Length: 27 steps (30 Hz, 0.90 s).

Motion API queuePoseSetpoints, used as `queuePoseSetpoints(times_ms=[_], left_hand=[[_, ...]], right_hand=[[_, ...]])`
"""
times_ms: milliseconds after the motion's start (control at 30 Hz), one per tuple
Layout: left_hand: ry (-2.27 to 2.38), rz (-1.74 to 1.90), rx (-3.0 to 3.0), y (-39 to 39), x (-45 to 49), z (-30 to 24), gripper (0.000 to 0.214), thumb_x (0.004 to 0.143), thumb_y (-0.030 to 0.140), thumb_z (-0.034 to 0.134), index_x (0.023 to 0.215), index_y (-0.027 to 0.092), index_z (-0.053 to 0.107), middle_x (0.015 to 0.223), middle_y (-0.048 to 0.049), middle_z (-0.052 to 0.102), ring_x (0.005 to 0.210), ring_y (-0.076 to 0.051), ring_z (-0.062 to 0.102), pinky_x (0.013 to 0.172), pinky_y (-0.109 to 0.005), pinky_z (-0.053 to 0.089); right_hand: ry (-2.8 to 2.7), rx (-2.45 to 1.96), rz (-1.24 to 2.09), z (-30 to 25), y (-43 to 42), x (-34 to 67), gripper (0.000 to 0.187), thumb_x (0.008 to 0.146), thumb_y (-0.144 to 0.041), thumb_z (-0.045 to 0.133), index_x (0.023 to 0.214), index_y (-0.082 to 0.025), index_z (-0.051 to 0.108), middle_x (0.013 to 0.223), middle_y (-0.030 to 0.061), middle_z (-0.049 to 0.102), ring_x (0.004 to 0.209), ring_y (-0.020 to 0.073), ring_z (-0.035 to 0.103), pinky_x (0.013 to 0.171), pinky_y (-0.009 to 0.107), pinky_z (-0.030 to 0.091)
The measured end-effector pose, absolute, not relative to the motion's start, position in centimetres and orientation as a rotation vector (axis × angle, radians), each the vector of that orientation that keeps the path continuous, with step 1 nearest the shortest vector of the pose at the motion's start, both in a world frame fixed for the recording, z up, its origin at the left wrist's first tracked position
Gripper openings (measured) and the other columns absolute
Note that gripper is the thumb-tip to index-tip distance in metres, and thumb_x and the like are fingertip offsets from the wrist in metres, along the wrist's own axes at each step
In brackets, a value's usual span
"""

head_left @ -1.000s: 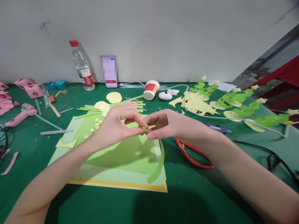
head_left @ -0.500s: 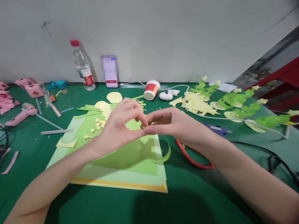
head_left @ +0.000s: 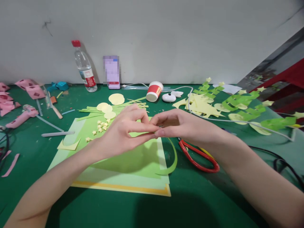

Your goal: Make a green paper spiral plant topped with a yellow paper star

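Observation:
My left hand (head_left: 123,131) and my right hand (head_left: 177,125) meet fingertip to fingertip above a stack of green and yellow paper sheets (head_left: 123,174). Both pinch one end of a thin green paper strip (head_left: 172,161), which curls down and to the right from my fingers onto the sheets. Several tiny folded yellow paper stars (head_left: 101,126) lie on the sheets just left of my left hand. Red-handled scissors (head_left: 199,156) lie on the green table right under my right wrist.
At the back stand a water bottle (head_left: 84,68), a phone (head_left: 111,72), a tipped red paper cup (head_left: 154,91) and a white mouse-like device (head_left: 169,97). Yellow and green paper cut-outs (head_left: 228,104) fill the right; pink paper pieces and a pink glue gun (head_left: 20,115) lie left. Cables run right.
My fingers have closed tighter on the strip and shifted slightly right. The strip's free end has swung right and curled further. The scissors show more from under my right wrist.

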<state>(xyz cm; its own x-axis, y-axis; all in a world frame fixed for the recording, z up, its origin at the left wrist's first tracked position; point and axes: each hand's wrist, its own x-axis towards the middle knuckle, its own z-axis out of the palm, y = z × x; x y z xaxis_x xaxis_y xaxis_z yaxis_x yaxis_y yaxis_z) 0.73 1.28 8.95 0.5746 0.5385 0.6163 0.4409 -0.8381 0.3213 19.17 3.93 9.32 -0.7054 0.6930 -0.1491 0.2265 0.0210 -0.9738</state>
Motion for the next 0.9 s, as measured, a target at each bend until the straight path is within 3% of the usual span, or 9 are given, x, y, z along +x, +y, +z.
queuePoseSetpoints(times_ms=[167,433,700,900], left_hand=[[0.915,1.201,2.527,1.12,0.69,9.24,0.006,0.073,0.015,0.068,0.068,0.018,0.067,0.056,0.0044,0.046,0.061,-0.01,0.042,0.059,-0.025,0.036],[1.054,1.198,2.358,1.0,0.87,9.25,0.023,0.066,0.006,0.07,0.057,0.015,0.051,0.06,0.0051,0.044,0.063,-0.009,0.042,0.058,-0.022,0.034],[0.771,1.106,2.542,1.28,0.52,9.37,0.001,0.075,0.016,0.067,0.074,0.017,0.067,0.059,0.0036,0.049,0.061,-0.009,0.044,0.06,-0.024,0.037],[0.662,1.053,2.511,1.27,0.38,9.46,0.006,0.076,0.015,0.066,0.071,0.017,0.068,0.055,0.0038,0.048,0.059,-0.01,0.041,0.059,-0.026,0.037]], right_hand=[[-1.918,-0.909,1.726,9.27,3.87,19.06,0.012,0.068,-0.027,0.068,0.078,-0.02,0.066,0.079,-0.0012,0.064,0.074,0.0105,0.056,0.07,0.024,0.042],[-1.825,-0.935,1.697,9.29,3.09,18.53,0.011,0.069,-0.027,0.07,0.077,-0.02,0.069,0.081,-0.0011,0.067,0.078,0.011,0.059,0.073,0.024,0.044],[-1.891,-0.976,1.659,9.43,3.31,18.77,0.01,0.067,-0.029,0.07,0.072,-0.02,0.069,0.073,-0.0014,0.066,0.07,0.0102,0.057,0.068,0.024,0.043],[-1.957,-0.93,1.706,9.51,3.16,18.85,0.011,0.068,-0.029,0.07,0.073,-0.021,0.068,0.071,-0.0019,0.063,0.067,0.0099,0.055,0.064,0.024,0.044]])
